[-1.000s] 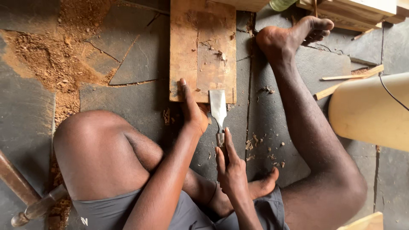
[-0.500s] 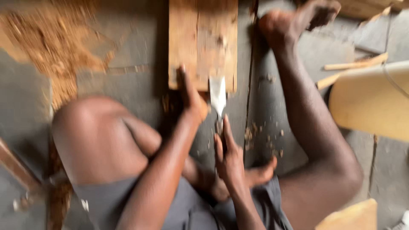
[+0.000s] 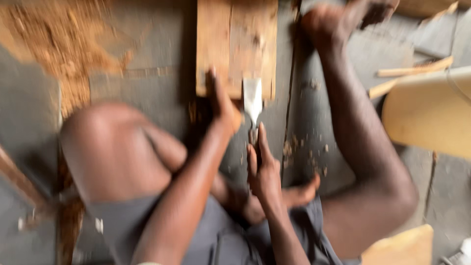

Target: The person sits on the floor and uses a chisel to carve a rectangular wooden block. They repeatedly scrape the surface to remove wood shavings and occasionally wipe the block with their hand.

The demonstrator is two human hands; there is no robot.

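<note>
I sit on the floor with a flat wooden board (image 3: 235, 44) lying in front of me. My left hand (image 3: 221, 105) rests on the board's near edge, fingers laid along it. My right hand (image 3: 262, 169) is closed around the handle of a wide metal chisel (image 3: 252, 100), whose blade points away from me and lies on the board's near edge beside my left hand. The picture is blurred by motion.
My bent left knee (image 3: 113, 147) is at the left, my right leg (image 3: 363, 147) stretches past the board. Sawdust (image 3: 59, 44) covers the stone floor at the upper left. A pale curved wooden piece (image 3: 431, 118) and thin wood strips (image 3: 417, 71) lie at the right.
The view has shifted and blurred. The chisel blade and my right hand have moved slightly forward toward the board; my left hand stays on its edge.
</note>
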